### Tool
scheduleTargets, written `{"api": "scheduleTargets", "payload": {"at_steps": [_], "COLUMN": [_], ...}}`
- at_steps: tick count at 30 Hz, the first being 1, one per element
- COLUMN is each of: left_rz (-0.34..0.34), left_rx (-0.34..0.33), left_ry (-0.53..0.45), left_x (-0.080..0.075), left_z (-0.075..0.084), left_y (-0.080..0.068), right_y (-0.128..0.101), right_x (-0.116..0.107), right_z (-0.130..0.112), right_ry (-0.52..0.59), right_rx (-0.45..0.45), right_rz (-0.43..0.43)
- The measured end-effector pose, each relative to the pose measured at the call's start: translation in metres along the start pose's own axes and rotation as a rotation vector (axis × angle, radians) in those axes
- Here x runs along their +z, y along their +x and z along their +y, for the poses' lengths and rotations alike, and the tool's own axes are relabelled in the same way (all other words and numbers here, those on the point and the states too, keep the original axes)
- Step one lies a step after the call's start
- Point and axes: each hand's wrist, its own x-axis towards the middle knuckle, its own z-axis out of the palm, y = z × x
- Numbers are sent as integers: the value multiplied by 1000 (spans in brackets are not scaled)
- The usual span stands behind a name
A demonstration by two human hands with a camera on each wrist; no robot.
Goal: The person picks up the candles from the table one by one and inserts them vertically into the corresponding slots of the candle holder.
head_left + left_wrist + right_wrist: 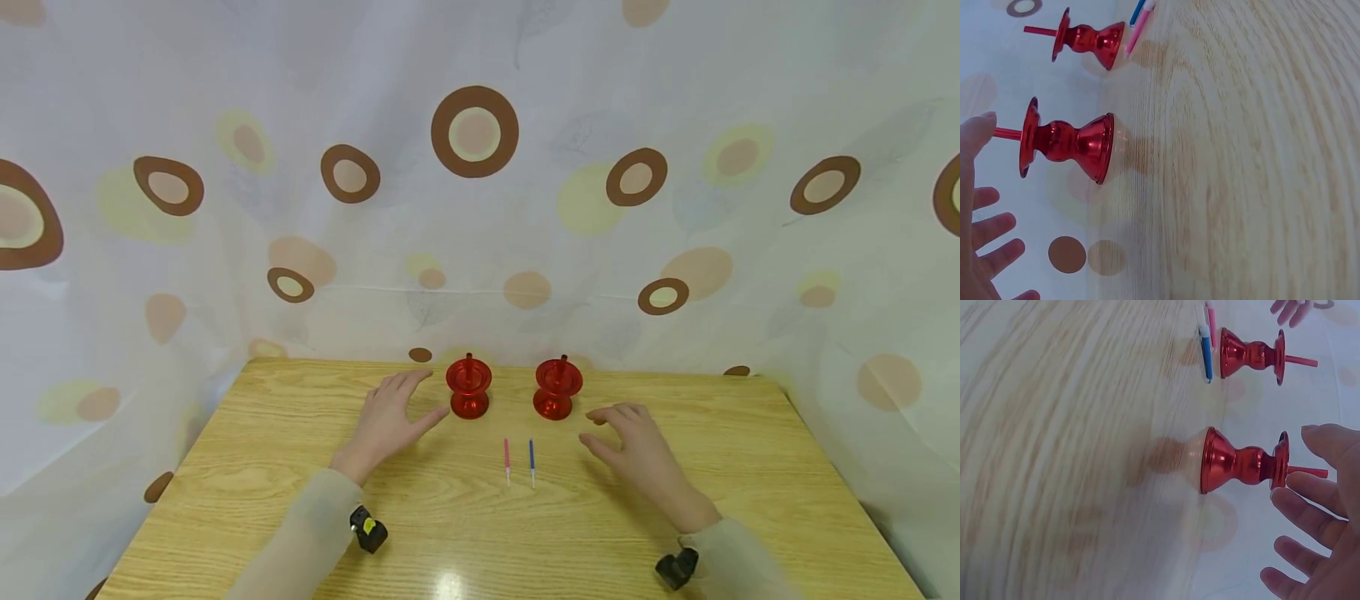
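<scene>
Two shiny red candle holders, each with a dish and a thin upright spike, stand at the back of the table: the left candle holder [469, 404] and the right candle holder [553, 405]. My left hand [386, 421] is beside the left holder, thumb and fingers spread, holding nothing. My right hand [637, 446] hovers to the right of the right holder, fingers loosely bent with nothing between them. In front of the holders lie a slim pink candle [507, 454] and a blue candle [532, 454], side by side, white ends toward me.
The wooden table [450, 533] reaches back to a white patterned cloth [480, 250] that hangs behind it and at both sides. A small black camera [368, 529] is on the left wrist, and another black camera [677, 568] is on the right.
</scene>
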Motion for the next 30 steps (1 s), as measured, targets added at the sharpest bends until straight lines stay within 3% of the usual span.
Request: {"api": "scheduleTargets", "payload": {"at_steps": [18,30], "left_rz": [-16,-25], "left_rx": [-5,-37], "left_ry": [-61,-106], "left_x": [6,9], "left_z": [1,11], "left_y": [9,15], "right_y": [7,7], "right_x": [17,28], "right_z": [-17,-29], "right_ry": [32,85], "right_rx": [-23,-51], "right_rz": [-16,-33]}}
